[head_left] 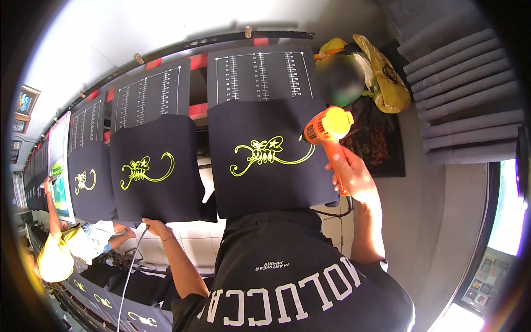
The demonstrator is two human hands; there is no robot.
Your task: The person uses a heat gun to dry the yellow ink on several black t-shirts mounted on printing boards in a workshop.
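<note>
My right hand grips the handle of an orange heat gun, whose nozzle points left at the yellow scroll print on a black cloth laid over a printing board. My left hand sits at the lower edge of the neighbouring black cloth, which carries the same yellow print. A thin grey cable drops from beside that hand; I cannot tell whether the fingers hold it or the cloth. My black shirt with white lettering fills the lower middle.
More boards with black printed cloths run off to the left, each topped by a white ruler chart. A person in a yellow top works at the far left. Grey folded fabric is stacked at right, next to a yellow bag.
</note>
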